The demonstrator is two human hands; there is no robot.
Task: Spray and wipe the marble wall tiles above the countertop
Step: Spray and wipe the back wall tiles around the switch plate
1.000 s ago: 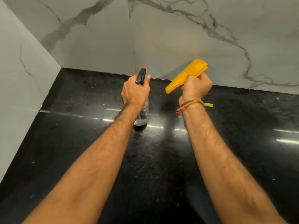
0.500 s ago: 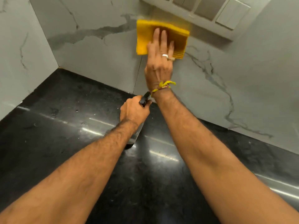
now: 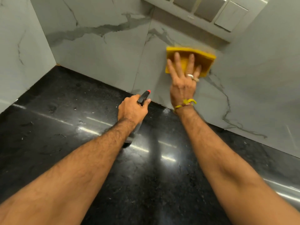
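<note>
A folded yellow cloth (image 3: 204,58) lies flat against the white marble wall tiles (image 3: 100,51), just below a switch panel. My right hand (image 3: 182,83) presses it to the wall with straight, spread fingers. My left hand (image 3: 132,109) grips the neck of a clear spray bottle with a black head and red nozzle (image 3: 145,96). The bottle stands on the black countertop (image 3: 56,127) close to the wall; its body is mostly hidden behind my left wrist.
A grey switch panel (image 3: 207,12) is set in the wall at the top right. A second marble wall (image 3: 17,54) meets the back wall in a corner at the left. The glossy countertop reflects ceiling lights.
One second ago my right hand gripped the folded cloth in the air. It then pressed it flat on the wall, and since half a second ago has slid it down and to the right.
</note>
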